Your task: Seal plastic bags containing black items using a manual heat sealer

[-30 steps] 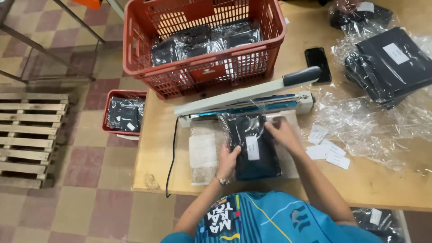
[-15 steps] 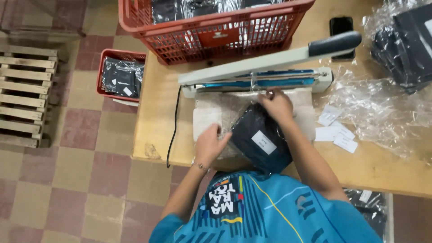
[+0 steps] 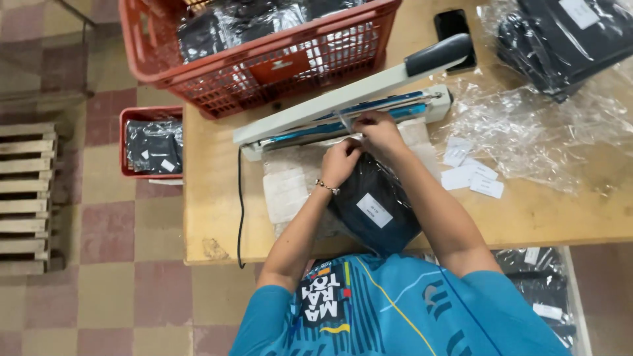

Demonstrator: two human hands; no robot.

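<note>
Pink and tan floor tiles show on the left, and a wooden table (image 3: pixel 211 217) fills the rest. Near the middle of the table sits a long white sealing machine (image 3: pixel 343 109) with its black-handled arm lifted up. Both of the person's hands are right in front of it. The left hand (image 3: pixel 341 161) and the right hand (image 3: pixel 377 130) are close together, and their fingers pinch the top edge of a clear bag with dark cloth inside (image 3: pixel 372 204), holding that edge at the machine's blue bar. The bag has a small white label on it. It lies on a pale cloth pad (image 3: pixel 290 188) and reaches back to the table's near edge, by the person's blue shirt. A thin bracelet (image 3: pixel 325 186) is on the left wrist. At the far edge of the table stands a big red basket (image 3: pixel 264 59) full of packed dark bags. A black phone (image 3: pixel 455 29) lies just behind the machine's handle. Toward the right side lie crinkly clear plastic bags (image 3: pixel 527 125), some small white labels (image 3: pixel 471 175), and a pile of dark folded clothes (image 3: pixel 560 39) by the far right corner. A black cord (image 3: pixel 240 198) hangs near the table's left edge. On the floor to the left are a small red bin (image 3: pixel 151 142) with more dark packs and a wooden pallet (image 3: pixel 26 198).
</note>
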